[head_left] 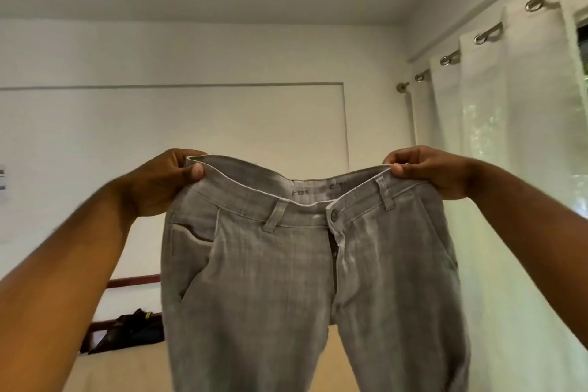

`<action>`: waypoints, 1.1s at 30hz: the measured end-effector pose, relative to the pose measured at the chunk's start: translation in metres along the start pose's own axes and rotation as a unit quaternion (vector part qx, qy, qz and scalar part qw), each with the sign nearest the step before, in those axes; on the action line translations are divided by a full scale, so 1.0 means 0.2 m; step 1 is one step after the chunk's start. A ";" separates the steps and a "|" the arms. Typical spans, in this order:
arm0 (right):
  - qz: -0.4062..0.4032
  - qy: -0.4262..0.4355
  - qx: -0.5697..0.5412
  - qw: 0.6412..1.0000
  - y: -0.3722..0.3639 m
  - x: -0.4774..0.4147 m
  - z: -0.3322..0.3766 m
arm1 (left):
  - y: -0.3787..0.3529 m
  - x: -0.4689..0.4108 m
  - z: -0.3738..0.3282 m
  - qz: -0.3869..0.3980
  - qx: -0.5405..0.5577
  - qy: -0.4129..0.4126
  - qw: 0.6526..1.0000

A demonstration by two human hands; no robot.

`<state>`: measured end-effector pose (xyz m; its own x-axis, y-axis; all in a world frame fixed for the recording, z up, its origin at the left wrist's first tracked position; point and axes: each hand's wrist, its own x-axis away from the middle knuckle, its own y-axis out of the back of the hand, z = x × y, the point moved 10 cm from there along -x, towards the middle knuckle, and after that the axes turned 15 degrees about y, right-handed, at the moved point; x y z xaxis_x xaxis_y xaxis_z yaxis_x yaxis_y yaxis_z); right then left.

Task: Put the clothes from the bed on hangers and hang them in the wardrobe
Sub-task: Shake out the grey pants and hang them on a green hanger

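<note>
A pair of grey trousers [286, 280] is held up in the air by the waistband [296, 200], front towards the camera, with the legs hanging down past the lower edge of the view. The left end of the waistband is pinched by the left hand [162, 184], thumb pressed on the front and the other fingers curled behind the cloth. The right end is pinched in the same way by the right hand [426, 173]. A metal button [334, 215] is seen mid-waistband. White eyelet curtains [509, 137] are seen right of the trousers, a dark bag [133, 331] low to their left, and a tan surface [127, 372] beneath them.
</note>
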<state>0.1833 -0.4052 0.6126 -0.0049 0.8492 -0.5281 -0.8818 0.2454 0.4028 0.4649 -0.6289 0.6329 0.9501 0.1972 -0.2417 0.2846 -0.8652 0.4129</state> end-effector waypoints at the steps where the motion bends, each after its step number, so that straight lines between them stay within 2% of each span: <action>1: 0.016 -0.015 -0.012 1.000 -0.03 0.00 0.01 | -0.01 -0.01 0.03 -0.006 0.001 0.025 1.000; 2: 0.014 -0.041 0.014 0.999 -0.04 -0.02 -0.01 | 0.01 -0.04 0.07 -0.048 -0.039 0.058 0.996; 3: -0.008 -0.074 0.084 0.994 -0.02 -0.04 -0.05 | 0.06 -0.08 0.15 -0.124 -0.128 0.112 0.978; 4: -0.054 -0.106 0.170 0.978 0.03 -0.05 -0.09 | 0.14 -0.10 0.22 -0.224 -0.242 0.171 0.929; 5: -0.119 -0.123 0.227 0.959 0.08 -0.07 -0.11 | 0.21 -0.10 0.25 -0.327 -0.326 0.208 0.863; 6: -0.183 -0.122 0.237 0.946 0.09 -0.09 -0.12 | 0.23 -0.09 0.26 -0.403 -0.345 0.218 0.819; 7: -0.230 -0.115 0.207 0.944 0.07 -0.11 -0.13 | 0.21 -0.10 0.26 -0.439 -0.319 0.211 0.813; 10: -0.280 -0.105 0.109 0.948 -0.05 -0.18 -0.13 | 0.07 -0.17 0.23 -0.444 -0.224 0.157 0.853; 17: -0.235 -0.084 0.079 0.965 -0.32 -0.29 -0.11 | -0.21 -0.29 0.18 -0.369 -0.150 0.116 0.910; 21: -0.196 -0.072 0.103 0.973 -0.44 -0.35 -0.10 | -0.32 -0.31 0.13 -0.350 -0.160 0.080 0.919; 25: -0.197 -0.069 0.127 0.970 -0.48 -0.36 -0.11 | -0.41 -0.31 0.12 -0.330 -0.183 0.058 0.924; 30: -0.232 -0.060 0.117 0.964 -0.47 -0.36 -0.10 | -0.54 -0.34 0.17 -0.208 -0.107 0.074 0.970; 33: -0.199 -0.038 0.115 0.972 -0.53 -0.39 -0.06 | -0.51 -0.32 0.19 -0.252 -0.126 0.062 0.957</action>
<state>0.2714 -0.5036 0.6018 0.3583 0.6950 -0.6233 -0.6775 0.6529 0.3387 0.3699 -0.5705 0.5736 0.6867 0.6276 -0.3668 0.7185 -0.5092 0.4738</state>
